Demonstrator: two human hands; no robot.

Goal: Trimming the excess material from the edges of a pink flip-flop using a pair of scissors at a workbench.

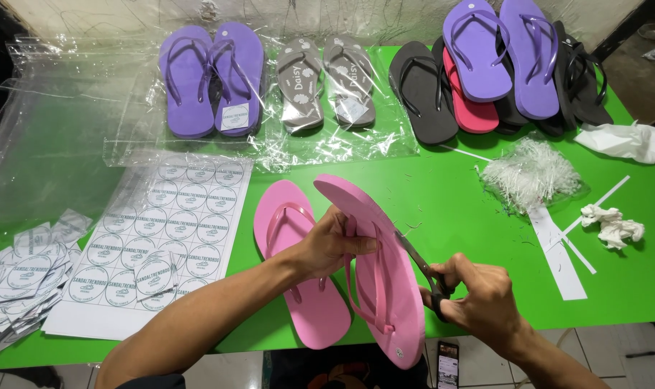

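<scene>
While gripped on edge in left hand [327,245] fingers, pink flip-flop [385,274] runs lengthwise toward bench [457,209] front edge; scissors [421,266], clenched in right hand [479,299], meet its right side.

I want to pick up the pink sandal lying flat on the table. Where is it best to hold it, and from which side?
Grip the pink sandal at its heel end, coming from the near table edge. The heel is bare sole and juts toward you, while the left hand and the tilted sandal crowd its strap and right side.
</scene>
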